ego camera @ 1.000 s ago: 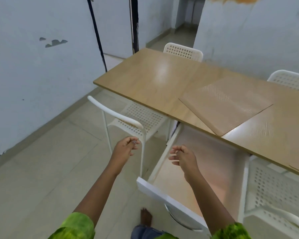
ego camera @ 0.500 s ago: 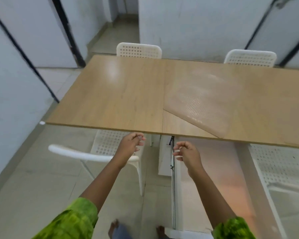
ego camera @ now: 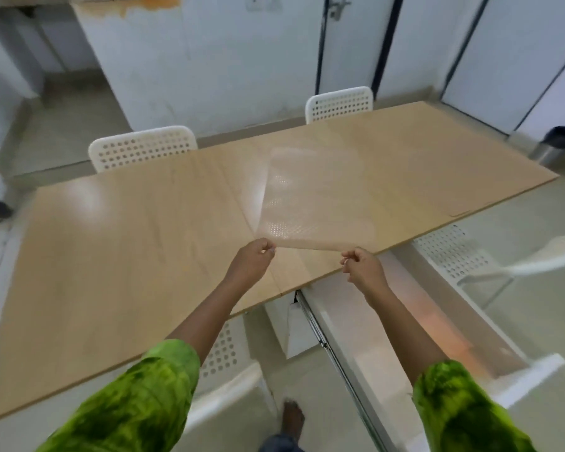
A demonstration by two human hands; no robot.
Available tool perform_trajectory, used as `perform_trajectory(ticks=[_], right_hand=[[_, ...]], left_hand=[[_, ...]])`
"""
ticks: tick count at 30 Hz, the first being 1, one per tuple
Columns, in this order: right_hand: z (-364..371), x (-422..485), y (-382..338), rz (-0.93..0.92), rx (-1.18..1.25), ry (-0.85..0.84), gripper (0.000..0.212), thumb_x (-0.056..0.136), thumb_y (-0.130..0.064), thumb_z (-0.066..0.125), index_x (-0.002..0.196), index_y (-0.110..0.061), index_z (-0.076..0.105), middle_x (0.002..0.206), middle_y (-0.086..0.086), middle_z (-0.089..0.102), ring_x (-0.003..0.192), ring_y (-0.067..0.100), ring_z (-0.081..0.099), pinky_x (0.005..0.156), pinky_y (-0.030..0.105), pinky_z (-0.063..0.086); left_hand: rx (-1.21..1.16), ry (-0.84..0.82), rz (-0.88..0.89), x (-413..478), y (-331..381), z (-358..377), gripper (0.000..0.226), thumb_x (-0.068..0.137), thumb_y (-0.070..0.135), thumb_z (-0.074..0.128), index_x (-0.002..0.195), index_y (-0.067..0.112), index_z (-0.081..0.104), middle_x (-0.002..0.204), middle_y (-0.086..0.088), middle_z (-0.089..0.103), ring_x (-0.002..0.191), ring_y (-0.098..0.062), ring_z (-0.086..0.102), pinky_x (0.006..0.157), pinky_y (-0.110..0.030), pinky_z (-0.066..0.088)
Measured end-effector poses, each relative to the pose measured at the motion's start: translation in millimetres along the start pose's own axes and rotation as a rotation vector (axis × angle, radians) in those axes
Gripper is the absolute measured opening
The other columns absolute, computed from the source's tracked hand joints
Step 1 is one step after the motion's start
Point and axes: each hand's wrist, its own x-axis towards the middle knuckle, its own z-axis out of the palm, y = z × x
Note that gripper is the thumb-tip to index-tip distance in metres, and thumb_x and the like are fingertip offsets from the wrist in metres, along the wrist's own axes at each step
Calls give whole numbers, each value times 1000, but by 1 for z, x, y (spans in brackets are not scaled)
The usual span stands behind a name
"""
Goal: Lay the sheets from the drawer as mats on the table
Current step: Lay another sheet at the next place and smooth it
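A translucent, dot-patterned sheet [ego camera: 310,197] stretches over the wooden table [ego camera: 128,249], just right of the table's seam. Its near edge runs between my two hands. My left hand [ego camera: 253,261] pinches the near left corner, and my right hand [ego camera: 362,265] pinches the near right corner, above the table's front edge. Whether another sheet lies under this one I cannot tell. Below my right arm the white drawer [ego camera: 535,370] stands pulled out, its inside pale and shiny.
White perforated chairs stand behind the table [ego camera: 141,148] [ego camera: 340,102], one at the right [ego camera: 454,252] and one under my left arm [ego camera: 225,353]. A dark bin [ego camera: 561,141] sits at the far right. My bare foot [ego camera: 292,415] is beside the drawer rail.
Both hands have risen from beside the open drawer to above the table's front edge, still pinching. The view has swung right, so the table now runs diagonally.
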Motion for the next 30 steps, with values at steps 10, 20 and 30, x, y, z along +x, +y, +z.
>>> perform_trajectory(ticks=[10,20,30], right_hand=[[4,93,-10,-379,-1112,-298,32,91,-19,45,119,-5,52,125,14,56,117,29,50,90,37,43],[13,122,19,-610,-1452,-321,25,53,-23,81,68,-5,72,78,15,75,64,26,73,42,25,54],[-6,110,-11,-486,-1081,-228,31,93,-19,39,120,-11,53,117,8,62,108,27,57,80,35,48]], left_hand=[[943,-299,300,110,-8,25,54,97,29,40,147,19,24,159,3,14,146,-16,12,117,-39,20],[1109,-428,423,130,-10,36,61,96,44,34,148,15,18,159,-6,8,147,-25,9,118,-40,18],[979,1,753,145,5,25,26,69,14,79,60,12,55,41,1,52,33,-15,41,37,-13,26]])
